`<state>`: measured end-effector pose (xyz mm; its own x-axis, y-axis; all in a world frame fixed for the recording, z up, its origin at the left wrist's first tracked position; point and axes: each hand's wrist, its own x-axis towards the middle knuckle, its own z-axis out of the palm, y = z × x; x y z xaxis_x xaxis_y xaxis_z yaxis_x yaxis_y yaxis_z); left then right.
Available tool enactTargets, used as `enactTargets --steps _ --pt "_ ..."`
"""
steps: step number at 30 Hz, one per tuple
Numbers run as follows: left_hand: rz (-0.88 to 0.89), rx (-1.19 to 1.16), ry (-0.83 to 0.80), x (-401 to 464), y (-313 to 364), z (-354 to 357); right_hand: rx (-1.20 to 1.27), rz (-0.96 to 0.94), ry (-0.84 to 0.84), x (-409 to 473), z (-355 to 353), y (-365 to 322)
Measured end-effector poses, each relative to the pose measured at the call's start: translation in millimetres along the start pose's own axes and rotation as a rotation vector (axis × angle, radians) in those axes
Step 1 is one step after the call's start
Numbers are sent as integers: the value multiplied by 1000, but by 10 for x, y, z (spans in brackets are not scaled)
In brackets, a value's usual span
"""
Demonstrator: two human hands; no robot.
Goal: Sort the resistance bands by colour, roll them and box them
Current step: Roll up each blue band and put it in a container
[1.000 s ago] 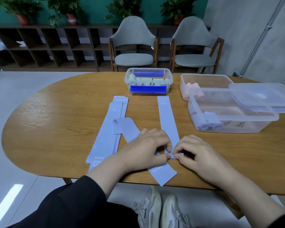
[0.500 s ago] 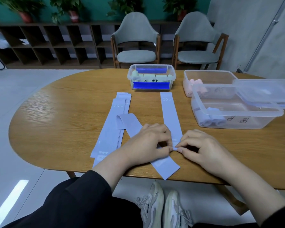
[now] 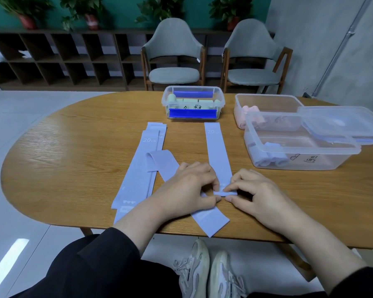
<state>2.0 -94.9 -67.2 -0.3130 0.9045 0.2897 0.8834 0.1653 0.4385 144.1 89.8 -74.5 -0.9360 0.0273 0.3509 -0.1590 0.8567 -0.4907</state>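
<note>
two hands meet at the near end of the lavender band (image 3: 217, 155) that lies straight on the table (image 3: 73, 151), its far end near the box with blue clips (image 3: 193, 103). our left hand (image 3: 187, 188) and right hand (image 3: 261, 194) each pinch the small first fold there, fingers curled on it. we judge this is the start of the roll, and to do it well we keep the fold square to the band's edges, press it tight, and turn both sides evenly so the roll does not cone. another band (image 3: 199, 205) runs slantwise under our left hand, and we should not catch it. the finished roll likely belongs in the open box (image 3: 297, 151) at right, where lavender rolls (image 3: 269, 158) already lie.
</note>
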Motion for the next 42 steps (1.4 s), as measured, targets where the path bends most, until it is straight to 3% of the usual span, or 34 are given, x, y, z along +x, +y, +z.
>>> enactTargets --steps 17,31,42 --pt "-46 -18 63 25 -41 31 -33 7 13 74 10 54" --pt "-1 140 19 173 -93 -39 -18 32 31 177 6 98" --pt "-1 78 69 138 -137 31 -30 43 43 175 25 89"
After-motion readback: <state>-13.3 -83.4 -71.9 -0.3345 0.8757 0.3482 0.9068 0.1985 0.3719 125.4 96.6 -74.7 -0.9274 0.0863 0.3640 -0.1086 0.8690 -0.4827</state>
